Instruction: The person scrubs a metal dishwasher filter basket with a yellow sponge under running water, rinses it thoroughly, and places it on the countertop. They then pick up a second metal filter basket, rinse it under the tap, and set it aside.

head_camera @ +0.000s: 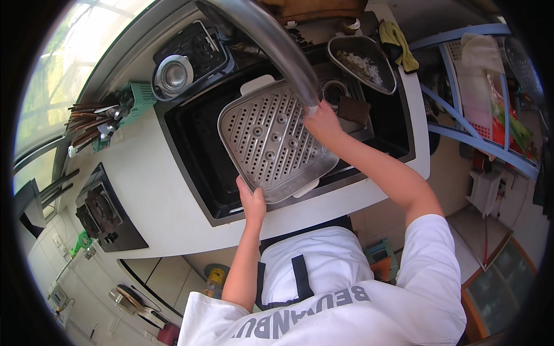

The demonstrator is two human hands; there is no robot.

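Observation:
A square metal steamer tray [275,136] with a perforated, ribbed base and pale side handles is tilted over the black sink [190,142]. My left hand [253,201] grips its near left corner, thumb on the rim. My right hand [323,123] is at the tray's right side, just under the end of the metal faucet [298,65]. A small white patch shows by its fingers. The faucet covers part of that hand, so whether it holds the tray, the spout or something else is unclear.
Right of the tray, a brown scouring pad [354,110] lies near the drain [335,91]. A strainer basket [363,65] holds food scraps. A dish rack [190,56] and chopstick holder [137,101] stand left. A gas stove [108,212] occupies the far left; a blue shelf frame [471,136] stands right.

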